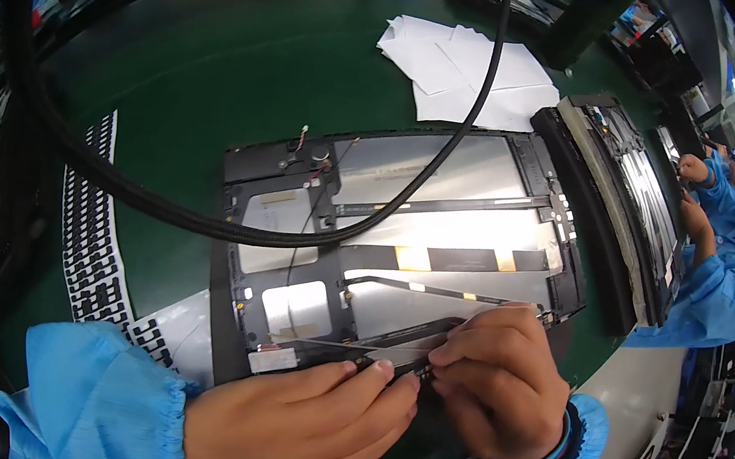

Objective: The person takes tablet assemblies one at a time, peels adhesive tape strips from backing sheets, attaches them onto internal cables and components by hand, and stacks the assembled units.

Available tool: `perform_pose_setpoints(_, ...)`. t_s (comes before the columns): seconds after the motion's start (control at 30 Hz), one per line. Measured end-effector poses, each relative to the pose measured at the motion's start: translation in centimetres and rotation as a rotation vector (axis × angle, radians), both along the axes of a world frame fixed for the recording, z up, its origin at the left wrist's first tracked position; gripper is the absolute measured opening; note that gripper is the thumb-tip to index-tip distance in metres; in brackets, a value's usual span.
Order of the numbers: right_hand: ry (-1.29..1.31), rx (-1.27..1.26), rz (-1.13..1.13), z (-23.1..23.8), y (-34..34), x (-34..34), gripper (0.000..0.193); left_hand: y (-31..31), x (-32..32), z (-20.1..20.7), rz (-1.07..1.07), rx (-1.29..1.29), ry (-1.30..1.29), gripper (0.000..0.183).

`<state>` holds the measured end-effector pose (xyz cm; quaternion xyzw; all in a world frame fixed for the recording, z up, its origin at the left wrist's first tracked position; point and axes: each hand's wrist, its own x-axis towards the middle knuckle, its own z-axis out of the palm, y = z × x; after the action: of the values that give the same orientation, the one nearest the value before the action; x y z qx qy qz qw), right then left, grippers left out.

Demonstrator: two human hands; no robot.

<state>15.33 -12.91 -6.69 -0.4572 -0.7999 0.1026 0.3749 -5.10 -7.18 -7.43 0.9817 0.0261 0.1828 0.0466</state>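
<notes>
In front of me lies the opened flat electronic device (437,262), a black frame with silver plates, dark ribbon strips and small gold and white pads. My left hand (295,424) rests along its near edge, fingers stretched out, the tips touching the rim. Beside it, my right hand (501,382) is closed in a pinch at the near right part of that edge. What sits between those fingertips is hidden. A thin pale wire (343,345) runs along the near side toward both hands. One white label (273,360) shows at the device's near left corner.
A thick black cable (273,238) loops over the device. White sheets (463,70) lie behind it. At right, a stack of similar panels (623,189) stands near a co-worker in a blue sleeve (712,293). Strips with black pieces (93,231) lie at left on the green table (222,62).
</notes>
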Motion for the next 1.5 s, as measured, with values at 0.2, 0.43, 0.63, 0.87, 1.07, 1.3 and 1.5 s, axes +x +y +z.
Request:
perform_pose_setpoints(0.2, -0.048, 0.035, -0.024, 0.5, 0.0, -0.7, 0.019, 0.0, 0.4, -0.1, -0.028, -0.109, -0.035, 0.031)
perform_pose_setpoints(0.43, -0.128, 0.184, -0.363, 0.9, -3.9, -3.4, 0.021, -1.0, -3.7, 3.0, -0.018, -0.203, -0.126, 0.028)
perform_pose_setpoints(0.63, -0.005, -0.099, -0.223, -1.3, -6.0, -10.5, 0.017, -3.3, -7.6, -0.5, 0.18, -0.269, -0.162, 0.03)
perform_pose_setpoints(0.87, -0.058, -0.058, -0.196, -2.0, -5.0, -12.4, 0.015, -3.8, -7.7, 0.0, 0.289, -0.259, -0.157, 0.029)
perform_pose_setpoints(1.07, 0.102, 0.032, -0.08, -0.6, -5.2, -10.1, 0.015, -3.6, -7.0, 0.1, 0.279, -0.273, -0.109, 0.036)
perform_pose_setpoints(1.3, 0.698, -0.16, -0.544, 0.7, -7.5, 4.1, 0.003, -3.9, -3.1, 8.1, 0.11, -0.24, -0.076, 0.022)
perform_pose_setpoints(1.5, 0.6, -0.244, -0.398, 0.6, -4.3, 7.3, 0.003, 1.5, 7.3, 3.7, -0.232, -0.176, -0.005, 0.03)
